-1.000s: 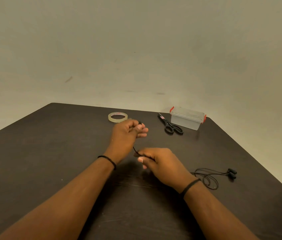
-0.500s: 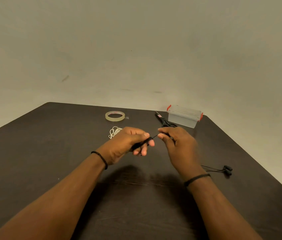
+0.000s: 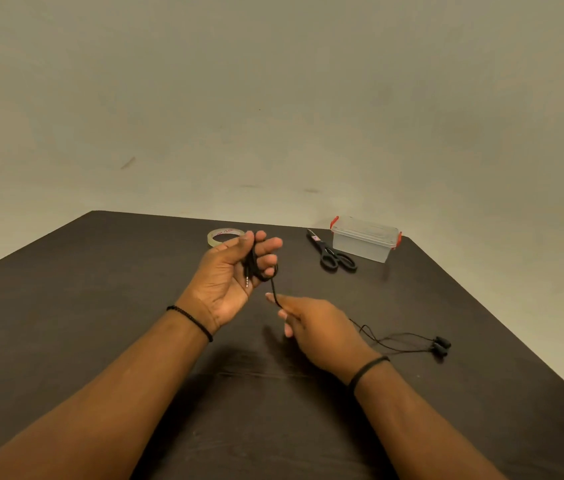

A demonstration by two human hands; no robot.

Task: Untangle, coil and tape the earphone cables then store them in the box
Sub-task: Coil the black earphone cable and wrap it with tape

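Nearest the camera, the right hand (image 3: 318, 327) hovers low over the dark table (image 3: 100, 306), back of the hand up, its thumb and forefinger pinching the black earphone cable (image 3: 274, 289); the other fingers hang loosely curled beneath. Behind that pinch, the thin cable trails out from under the palm towards the wrist side and runs along the table in slack loops to the two black earbuds (image 3: 441, 345), which lie well to the right of the fingers.

From the pinch the cable rises a short way up and slightly left to the left hand (image 3: 232, 271), held palm up just beyond the right fingertips. Its fingers are half curled with the cable wound round them in a few black turns, the thumb pressed against the coil (the metal jack plug (image 3: 247, 280) hangs down from it across the palm). A dark band sits on each wrist.

Just past the left fingertips, partly hidden by them, a roll of clear tape (image 3: 220, 234) lies flat. Farther right of those fingers lie black-handled scissors (image 3: 332, 252), and just beside them, near the table's far corner, stands the clear plastic box (image 3: 363, 240) with red clips, lid on.
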